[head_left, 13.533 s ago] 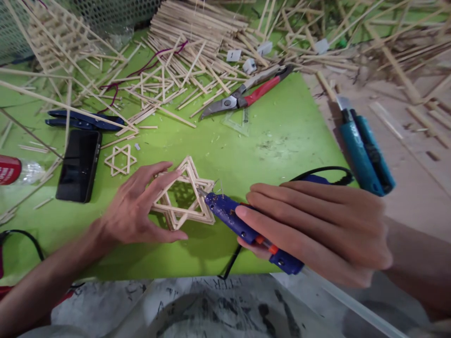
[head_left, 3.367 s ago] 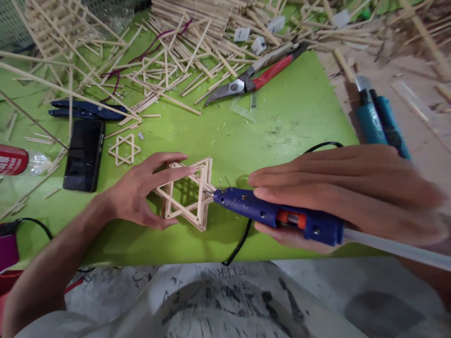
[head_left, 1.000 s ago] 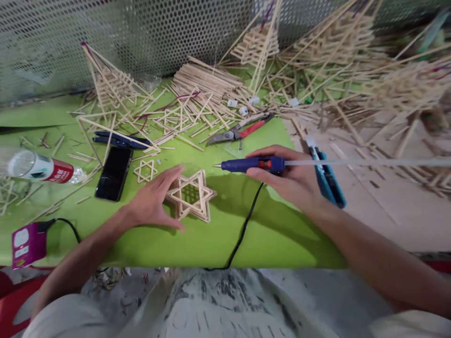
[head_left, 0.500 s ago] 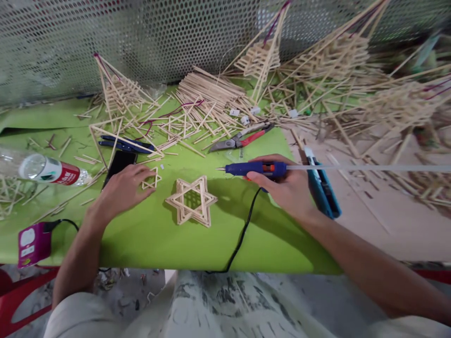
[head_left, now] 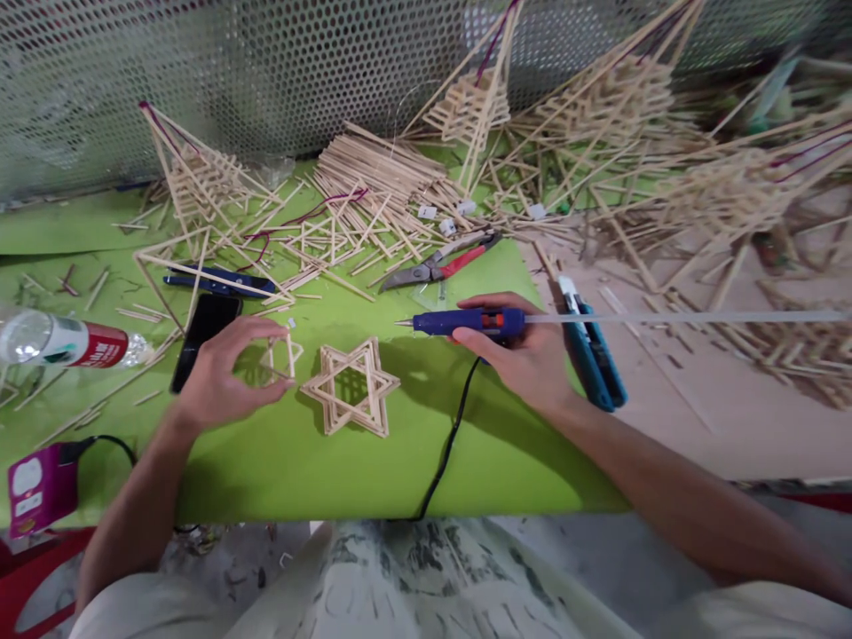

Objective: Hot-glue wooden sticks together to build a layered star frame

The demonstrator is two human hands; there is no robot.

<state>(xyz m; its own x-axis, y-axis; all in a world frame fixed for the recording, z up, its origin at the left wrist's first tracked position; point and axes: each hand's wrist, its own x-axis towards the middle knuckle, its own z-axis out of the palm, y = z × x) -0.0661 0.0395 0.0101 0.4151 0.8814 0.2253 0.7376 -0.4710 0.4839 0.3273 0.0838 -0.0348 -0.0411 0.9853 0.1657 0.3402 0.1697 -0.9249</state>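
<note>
Between the thumb and fingers of my left hand (head_left: pixel 230 373) is a small star of thin sticks (head_left: pixel 291 357), tilted up off the green surface. Just right of it, a larger layered wooden star (head_left: pixel 379 383) lies flat on the green sheet (head_left: pixel 280 479). My right hand (head_left: pixel 525 359) is wrapped round a blue glue gun (head_left: pixel 445 321), whose metal tip points left, above and right of the large star. A long clear glue stick (head_left: pixel 685 317) runs out of its back, and a black cord (head_left: pixel 453 439) hangs from it.
Behind lie loose sticks (head_left: pixel 379 169), red-handled cutters (head_left: pixel 436 266) and blue pliers (head_left: pixel 219 281). A black phone (head_left: pixel 205 342), a bottle (head_left: pixel 73 342) and a purple box (head_left: pixel 43 488) are on the left. A teal cutter (head_left: pixel 592 351) lies right, below stick frames (head_left: pixel 732 195).
My left hand has taken hold of the small star and tilted it up. The view has shifted, so most things appear further left. The glue gun stays in my right hand.
</note>
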